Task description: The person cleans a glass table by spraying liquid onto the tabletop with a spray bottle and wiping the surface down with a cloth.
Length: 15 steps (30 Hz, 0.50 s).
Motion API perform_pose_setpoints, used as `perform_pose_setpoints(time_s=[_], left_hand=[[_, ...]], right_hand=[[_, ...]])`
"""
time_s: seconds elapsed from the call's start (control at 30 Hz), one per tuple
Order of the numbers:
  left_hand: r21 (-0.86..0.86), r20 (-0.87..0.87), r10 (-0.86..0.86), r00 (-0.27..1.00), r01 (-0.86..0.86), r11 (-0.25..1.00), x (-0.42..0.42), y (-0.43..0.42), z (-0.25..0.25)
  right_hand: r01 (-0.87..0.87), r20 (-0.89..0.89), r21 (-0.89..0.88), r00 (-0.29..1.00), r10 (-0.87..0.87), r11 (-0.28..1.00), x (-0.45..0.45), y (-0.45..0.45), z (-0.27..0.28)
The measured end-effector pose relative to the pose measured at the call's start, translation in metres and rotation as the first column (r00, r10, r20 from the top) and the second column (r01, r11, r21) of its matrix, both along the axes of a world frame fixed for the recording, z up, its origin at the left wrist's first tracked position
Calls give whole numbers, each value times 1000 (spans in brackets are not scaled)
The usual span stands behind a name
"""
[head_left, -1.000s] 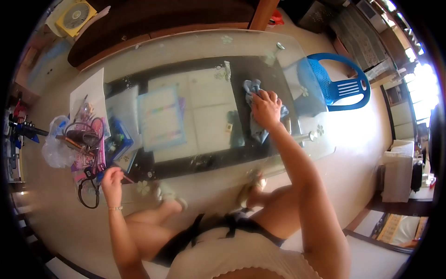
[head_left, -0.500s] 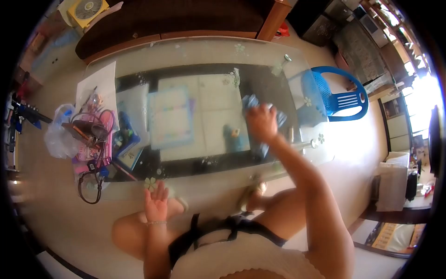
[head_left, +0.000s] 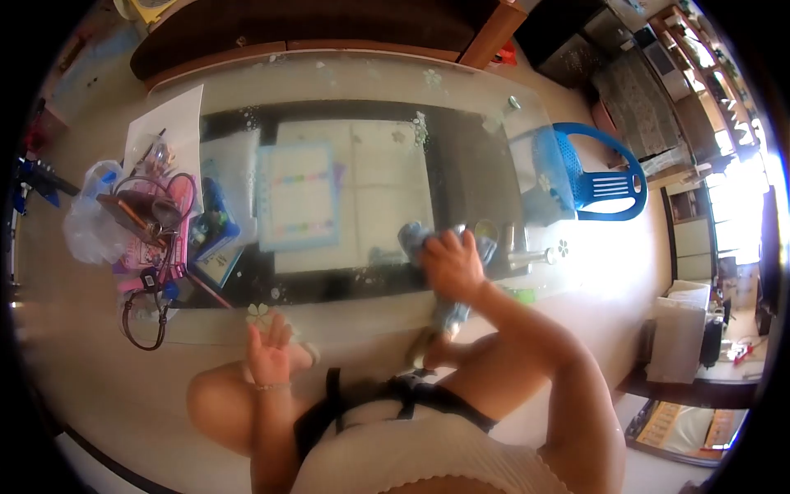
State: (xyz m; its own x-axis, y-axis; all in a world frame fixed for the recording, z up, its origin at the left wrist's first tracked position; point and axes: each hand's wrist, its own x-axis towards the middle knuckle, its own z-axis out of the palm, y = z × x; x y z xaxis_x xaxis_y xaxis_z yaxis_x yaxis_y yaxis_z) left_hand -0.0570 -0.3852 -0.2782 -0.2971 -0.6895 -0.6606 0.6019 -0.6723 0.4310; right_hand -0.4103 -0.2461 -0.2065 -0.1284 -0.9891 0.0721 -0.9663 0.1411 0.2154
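My right hand [head_left: 451, 262] presses a crumpled blue-grey cloth [head_left: 451, 315] against the glass tabletop [head_left: 362, 185], right of the middle and close to the near edge. Folds of the cloth stick out on both sides of the fingers and below the palm. My left hand [head_left: 269, 352] hovers palm up near the table's front edge, above my knee, its fingers stretched out and holding nothing. Through the glass a pale sheet with a blue border [head_left: 299, 198] shows, looking blurred.
A brown bag [head_left: 136, 216], a clear plastic bag [head_left: 95, 230], pink and blue items and white paper [head_left: 177, 123] crowd the table's left end. A blue plastic chair [head_left: 609, 177] stands at the right end. Behind the table is a brown sofa [head_left: 329, 29].
My right hand has moved the cloth toward me and slightly left across the glass. The left hand stays open in nearly the same place. The view has shifted a little.
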Motion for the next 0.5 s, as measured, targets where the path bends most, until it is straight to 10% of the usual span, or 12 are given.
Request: perform_pose_setpoints(time_s=[0.13,0.27,0.37,0.5], left_hand=[[31,7,21,1000,-22,999,-1,-3,1],[52,3,47,999,-47,998,-6,-3,7],[-1,-9,10,1000,-10,1000,1,-2,-4],[10,-28,38,999,-38,999,2,-6,-3]], right_hand=[[228,-10,-85,973,-230,970,-53,-48,1],[-29,-71,21,997,31,999,3,-9,1],[-15,95,-21,995,17,1000,-4,-10,10],[150,-129,-34,980,-153,988,-30,-50,7]])
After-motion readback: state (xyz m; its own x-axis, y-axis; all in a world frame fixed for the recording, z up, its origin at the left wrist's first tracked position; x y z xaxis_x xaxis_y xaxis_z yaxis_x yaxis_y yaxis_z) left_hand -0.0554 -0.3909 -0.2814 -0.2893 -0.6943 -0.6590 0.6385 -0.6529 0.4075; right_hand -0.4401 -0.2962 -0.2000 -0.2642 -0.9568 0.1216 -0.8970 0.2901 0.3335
